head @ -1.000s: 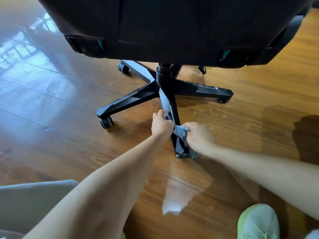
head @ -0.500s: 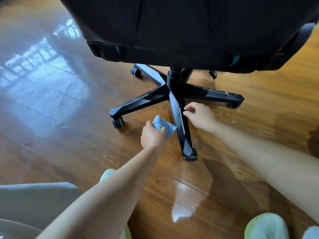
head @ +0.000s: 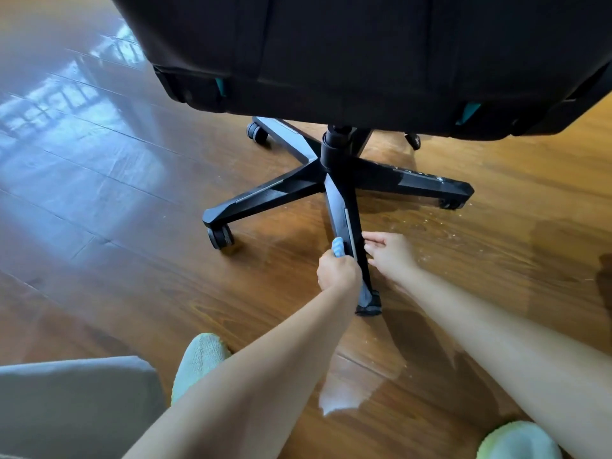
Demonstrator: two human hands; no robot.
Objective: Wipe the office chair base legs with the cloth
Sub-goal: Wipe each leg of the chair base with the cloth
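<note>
A black office chair stands on the wood floor, its five-legged base (head: pixel 334 180) spread under the seat. The nearest leg (head: pixel 346 223) points toward me. My left hand (head: pixel 337 271) grips a blue cloth (head: pixel 338 247) and holds it against the left side of that leg; only a small bit of cloth shows above my fingers. My right hand (head: pixel 390 255) is on the leg's right side, fingers stretched toward it and touching or nearly touching its edge. The caster at that leg's tip (head: pixel 368 306) shows just below my left hand.
The black seat (head: pixel 364 54) overhangs the base from above. Casters sit at the left (head: pixel 220 236), far left (head: pixel 256 131) and right (head: pixel 450 203). Crumbs speckle the floor right of the base. My pale green slippers (head: pixel 198 359) and a grey cushion edge (head: pixel 73 402) are at the bottom.
The cloth passed from my right hand to my left. My left hand then brought it against the left side of the nearest leg, while my right hand shifted lower along the leg's right side.
</note>
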